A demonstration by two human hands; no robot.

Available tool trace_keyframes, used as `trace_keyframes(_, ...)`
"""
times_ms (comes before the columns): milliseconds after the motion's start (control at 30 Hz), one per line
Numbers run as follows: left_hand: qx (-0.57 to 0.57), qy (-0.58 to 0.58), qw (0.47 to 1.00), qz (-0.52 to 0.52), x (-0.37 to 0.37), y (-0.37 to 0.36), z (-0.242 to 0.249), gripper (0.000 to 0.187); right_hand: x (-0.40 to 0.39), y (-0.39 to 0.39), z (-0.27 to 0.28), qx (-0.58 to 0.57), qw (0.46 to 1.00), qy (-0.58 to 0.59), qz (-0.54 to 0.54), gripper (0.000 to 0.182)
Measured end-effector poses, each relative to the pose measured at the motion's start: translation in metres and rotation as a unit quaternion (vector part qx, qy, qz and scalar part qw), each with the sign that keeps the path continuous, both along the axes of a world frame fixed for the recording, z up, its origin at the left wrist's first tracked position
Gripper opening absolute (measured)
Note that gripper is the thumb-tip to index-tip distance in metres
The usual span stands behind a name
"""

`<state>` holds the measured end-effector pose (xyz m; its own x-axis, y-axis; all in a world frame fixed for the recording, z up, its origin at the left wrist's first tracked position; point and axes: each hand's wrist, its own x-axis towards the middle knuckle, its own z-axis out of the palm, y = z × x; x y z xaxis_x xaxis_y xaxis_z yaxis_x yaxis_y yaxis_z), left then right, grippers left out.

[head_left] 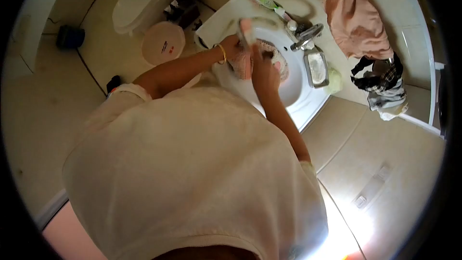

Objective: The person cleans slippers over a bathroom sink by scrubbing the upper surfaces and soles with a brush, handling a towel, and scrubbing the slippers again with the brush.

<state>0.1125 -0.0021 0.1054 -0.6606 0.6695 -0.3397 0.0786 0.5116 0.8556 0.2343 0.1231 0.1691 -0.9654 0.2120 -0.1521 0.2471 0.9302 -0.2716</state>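
Note:
Over the white washbasin, my left hand, with a gold bangle at its wrist, is closed on the edge of a long, flat pink-and-white item that looks like a slipper. My right hand is closed too, close against the lower end of that item; I cannot tell what is in its fingers. Fluffy pink-and-white material lies in the bowl beyond the right hand. More of the same pink stuff shows between the two hands.
A chrome tap stands at the basin's back, with a soap dish beside it and a green-and-white tube on the rim. Pink cloth hangs at right. To the left are a pink basin and a toilet.

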Motion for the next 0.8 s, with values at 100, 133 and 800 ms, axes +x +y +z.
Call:
trace_keyframes(100, 0.084, -0.012, 0.996, -0.014, 0.009, 0.012, -0.02, 0.037, -0.056, 0.021, 0.012, 0.023, 0.999, -0.028, -0.028, 0.051)
trace_keyframes(133, 0.07, 0.054, 0.995, -0.038, 0.018, 0.016, -0.012, 0.038, -0.058, 0.032, 0.015, 0.002, 0.999, -0.018, -0.028, 0.048)
trace_keyframes(800, 0.116, 0.165, 0.963, -0.181, 0.04, 0.061, -0.023, 0.04, 0.029, 0.052, 0.054, 0.042, 0.997, -0.005, -0.069, 0.04)
